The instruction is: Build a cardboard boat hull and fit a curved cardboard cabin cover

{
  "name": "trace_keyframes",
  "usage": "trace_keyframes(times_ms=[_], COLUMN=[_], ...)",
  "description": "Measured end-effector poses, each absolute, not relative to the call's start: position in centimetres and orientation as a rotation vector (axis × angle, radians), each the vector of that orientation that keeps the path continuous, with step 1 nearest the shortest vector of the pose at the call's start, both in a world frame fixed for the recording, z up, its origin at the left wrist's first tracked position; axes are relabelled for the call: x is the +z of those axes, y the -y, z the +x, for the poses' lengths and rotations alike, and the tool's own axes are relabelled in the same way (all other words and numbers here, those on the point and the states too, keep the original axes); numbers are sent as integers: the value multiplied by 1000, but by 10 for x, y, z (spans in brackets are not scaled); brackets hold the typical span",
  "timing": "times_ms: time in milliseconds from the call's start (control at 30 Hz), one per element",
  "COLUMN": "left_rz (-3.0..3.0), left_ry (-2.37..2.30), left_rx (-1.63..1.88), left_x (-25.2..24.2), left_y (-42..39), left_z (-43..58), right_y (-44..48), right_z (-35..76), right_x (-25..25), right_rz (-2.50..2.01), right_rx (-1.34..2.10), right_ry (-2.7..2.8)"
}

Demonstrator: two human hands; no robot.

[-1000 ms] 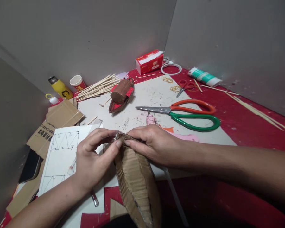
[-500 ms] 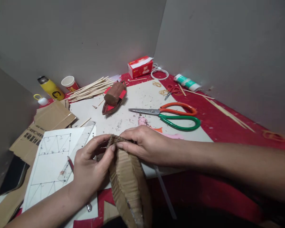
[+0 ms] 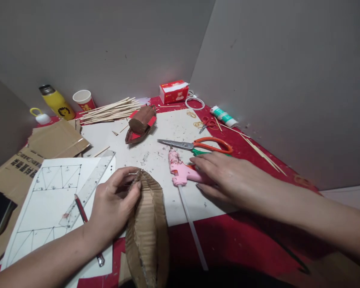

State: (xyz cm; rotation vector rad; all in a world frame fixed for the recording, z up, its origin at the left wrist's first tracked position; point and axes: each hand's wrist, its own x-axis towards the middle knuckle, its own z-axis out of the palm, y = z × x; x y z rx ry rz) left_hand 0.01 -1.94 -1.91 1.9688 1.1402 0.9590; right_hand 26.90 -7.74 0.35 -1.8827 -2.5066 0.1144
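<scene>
My left hand (image 3: pixel 115 204) pinches the pointed far end of a brown corrugated cardboard boat hull (image 3: pixel 148 232), thumb and fingers closed on its tip. The hull runs from that tip down toward me at the bottom of the view. My right hand (image 3: pixel 225 176) lies over the handle of a pink glue gun (image 3: pixel 180 170), fingers stretched and curling round it; a white glue stick (image 3: pixel 192 230) sticks out of the gun's back toward me.
Orange and green scissors (image 3: pixel 204 146), a small brown and red model boat (image 3: pixel 140 124), a bundle of wooden sticks (image 3: pixel 108 112), ruler (image 3: pixel 88 188), pencil, drawing sheet (image 3: pixel 45 200), cardboard pieces (image 3: pixel 52 140), yellow bottle, paper cup, tissue box and glue tube lie on the red table. Grey walls stand close behind.
My right hand has let go of the hull's tip and moved right onto the pink glue gun. My left hand keeps the tip pinched. The camera has shifted.
</scene>
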Motion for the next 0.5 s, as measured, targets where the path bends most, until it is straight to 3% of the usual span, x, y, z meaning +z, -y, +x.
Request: trace_keyframes(times_ms=[300, 500], left_rz=[1792, 1919], left_ry=[-1131, -1147], left_rx=[860, 872], left_x=[-26, -27], left_y=[18, 16], left_z=[0, 0], right_y=[73, 87], right_z=[267, 278], right_x=[-18, 12], right_rz=[-1939, -1760], right_rx=[100, 194], right_ry=[2430, 2086])
